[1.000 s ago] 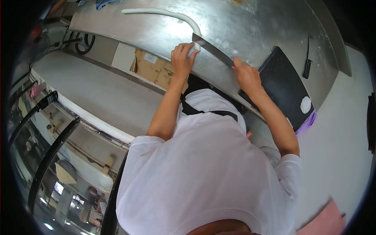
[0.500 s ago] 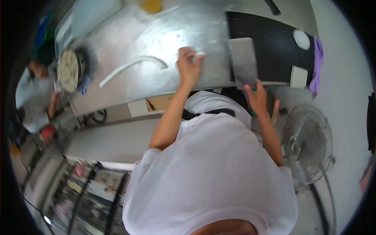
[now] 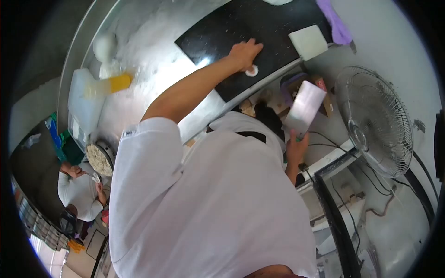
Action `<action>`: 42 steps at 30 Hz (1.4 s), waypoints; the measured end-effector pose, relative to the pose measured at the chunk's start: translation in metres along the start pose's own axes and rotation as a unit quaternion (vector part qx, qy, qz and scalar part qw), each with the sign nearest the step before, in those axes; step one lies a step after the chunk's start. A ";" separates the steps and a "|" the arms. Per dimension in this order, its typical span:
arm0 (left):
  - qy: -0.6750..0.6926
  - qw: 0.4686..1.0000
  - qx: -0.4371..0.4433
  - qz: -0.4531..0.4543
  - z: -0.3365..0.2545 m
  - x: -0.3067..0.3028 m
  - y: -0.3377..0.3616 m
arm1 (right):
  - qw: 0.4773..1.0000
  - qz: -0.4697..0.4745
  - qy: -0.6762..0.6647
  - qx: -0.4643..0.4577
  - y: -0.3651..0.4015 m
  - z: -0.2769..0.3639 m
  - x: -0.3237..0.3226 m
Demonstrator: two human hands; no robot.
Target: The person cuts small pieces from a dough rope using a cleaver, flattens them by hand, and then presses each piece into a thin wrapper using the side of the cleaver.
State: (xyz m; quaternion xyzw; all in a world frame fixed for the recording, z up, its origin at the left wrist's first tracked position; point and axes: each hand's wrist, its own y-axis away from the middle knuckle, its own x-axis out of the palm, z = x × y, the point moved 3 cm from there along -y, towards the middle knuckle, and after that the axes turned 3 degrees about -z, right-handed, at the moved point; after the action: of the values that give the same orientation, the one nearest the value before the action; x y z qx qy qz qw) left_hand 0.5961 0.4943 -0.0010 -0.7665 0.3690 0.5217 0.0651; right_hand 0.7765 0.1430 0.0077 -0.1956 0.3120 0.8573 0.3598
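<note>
My left hand (image 3: 244,54) is over the black board (image 3: 273,28), fingers spread toward its surface. A small round white piece, apparently dough (image 3: 251,71), lies on the board at my thumb. My right hand (image 3: 296,147) grips a broad, rectangular-bladed cleaver (image 3: 305,105) by its handle. The blade is raised beyond the table's front edge, apart from the board. A folded white cloth (image 3: 308,42) sits at the board's right corner.
A standing fan (image 3: 378,123) is at right. A purple cloth (image 3: 334,23) hangs by the board. A yellow-ended bottle (image 3: 119,83) and a translucent container (image 3: 85,97) stand at left. A co-worker (image 3: 81,190) is beside a round pan of white food (image 3: 99,160).
My left hand has moved right from the metal table onto the board, with the white piece now by its thumb. The cleaver has come off the board toward me. The view has turned.
</note>
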 end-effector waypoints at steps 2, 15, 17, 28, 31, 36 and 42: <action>-0.041 0.996 -0.007 0.085 -0.003 0.006 -0.005 | 0.999 0.036 -0.026 0.013 -0.020 0.027 -0.003; -0.068 0.970 -0.105 -0.210 -0.030 0.049 -0.019 | 0.988 0.056 0.075 -0.124 -0.243 0.084 0.073; 0.026 0.961 -0.032 -0.274 -0.024 0.058 -0.006 | 0.979 0.059 0.128 -0.150 -0.276 0.101 0.072; 0.067 0.952 0.003 -0.300 -0.027 0.043 0.001 | 0.981 0.086 0.149 -0.086 -0.256 0.113 0.071; 0.073 0.948 0.015 -0.310 -0.027 0.045 0.000 | 0.990 0.077 0.100 -0.066 -0.255 0.113 0.067; 0.097 0.937 0.083 -0.326 -0.023 0.043 -0.008 | 0.990 0.035 0.109 -0.080 -0.256 0.091 0.085; 0.510 0.808 0.030 -0.294 -0.014 -0.004 -0.054 | 0.998 -0.014 -0.053 -0.016 -0.152 0.088 0.046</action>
State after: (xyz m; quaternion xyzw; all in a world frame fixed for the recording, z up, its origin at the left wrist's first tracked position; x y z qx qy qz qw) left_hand 0.6404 0.5283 -0.0063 -0.9917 0.1214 -0.0001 0.0414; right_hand 0.8486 0.3081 -0.0138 -0.1600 0.2763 0.8662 0.3845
